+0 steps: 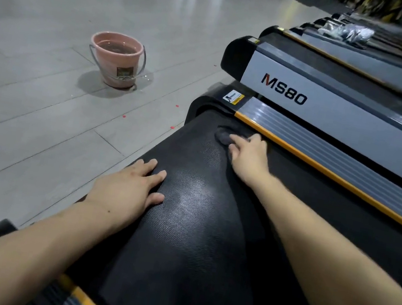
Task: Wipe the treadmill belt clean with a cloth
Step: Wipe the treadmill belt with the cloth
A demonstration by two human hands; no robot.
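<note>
The black textured treadmill belt [189, 230] runs from the bottom of the view toward the upper right. A dark cloth [224, 136] lies on the belt's far end, close to the orange-edged side rail [324, 170]. My right hand [247, 152] presses down on the cloth with fingers spread over it. My left hand [132, 189] rests flat on the belt's left edge, fingers straight, holding nothing. A duller grey patch shows on the belt between the hands.
A pink bucket [116, 61] with water stands on the grey tiled floor [41, 112] to the left. A second treadmill marked MS80 [310, 96] sits alongside on the right, with more machines behind it. Small red specks lie on the floor.
</note>
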